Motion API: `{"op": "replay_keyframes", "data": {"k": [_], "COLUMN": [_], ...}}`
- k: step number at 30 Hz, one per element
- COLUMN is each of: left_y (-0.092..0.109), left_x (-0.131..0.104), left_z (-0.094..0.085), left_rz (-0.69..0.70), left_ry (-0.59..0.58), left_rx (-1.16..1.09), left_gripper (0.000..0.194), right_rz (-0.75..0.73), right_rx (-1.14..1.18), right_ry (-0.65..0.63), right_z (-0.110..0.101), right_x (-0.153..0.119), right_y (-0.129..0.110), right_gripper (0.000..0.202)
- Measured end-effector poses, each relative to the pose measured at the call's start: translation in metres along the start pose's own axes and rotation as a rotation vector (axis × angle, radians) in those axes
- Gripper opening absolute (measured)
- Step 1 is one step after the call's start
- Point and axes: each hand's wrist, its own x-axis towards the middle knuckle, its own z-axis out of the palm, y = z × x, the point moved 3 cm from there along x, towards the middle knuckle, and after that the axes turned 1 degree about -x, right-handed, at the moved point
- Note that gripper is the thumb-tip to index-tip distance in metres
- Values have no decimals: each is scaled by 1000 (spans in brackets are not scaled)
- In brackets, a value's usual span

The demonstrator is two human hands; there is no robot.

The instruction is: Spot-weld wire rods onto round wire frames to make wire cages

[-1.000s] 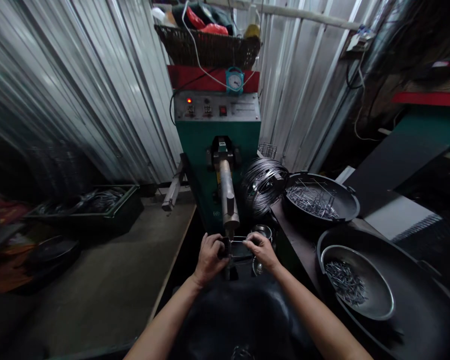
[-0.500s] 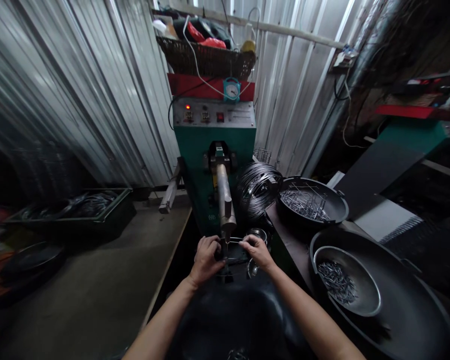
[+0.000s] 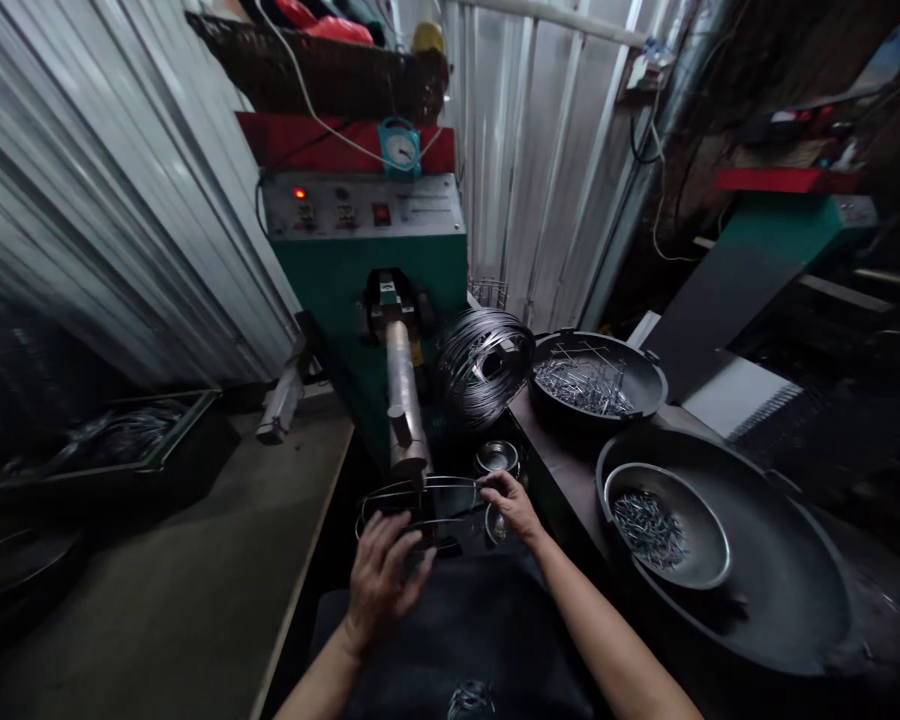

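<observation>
In the head view, the right hand (image 3: 511,505) has its grip closed in a fingertip pinch on a wire ring (image 3: 450,478), at the ring's 3 o'clock. The left hand (image 3: 382,572) is loosely open at 7 o'clock, seemingly holding nothing; whether it touches the wire, I can't tell. The ring lies just under the metal arm's (image 3: 403,390) tip. Pinched on one side, it could swivel or dip out of line. The steel bowl (image 3: 497,457) near its 2 o'clock might snag it.
</observation>
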Motion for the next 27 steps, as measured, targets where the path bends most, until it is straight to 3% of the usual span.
{"op": "replay_keyframes", "data": {"k": [3,7,11,16,19,23,27], "left_y": [29,51,57,51,42,36,33], "left_x": [-25,-31,-24,-25,-25,-25,-32], "left_z": [27,60,74,86,87,74,52], "left_rz": [-131,-336,-399,-459,-572,-705,-869], "left_ry": [-89,-39,-1,-3,-28,-52,62], "left_rx": [-61,-4,25,-57,-217,-540,-756], "left_gripper": [31,54,56,50,37,32,35], "right_rz": [3,-24,-6,-5,-56,-129,-230], "right_rx": [-23,-43,-84,-72,-56,-111,-271], "right_ry": [74,103,129,113,119,82,73], "right_z": [-6,-8,-7,-5,-6,-3,7], "right_x": [-6,-15,-15,-16,-30,-55,-71], "right_y": [7,8,11,6,-4,-22,-40], "right_gripper": [23,25,25,23,19,15,14]}}
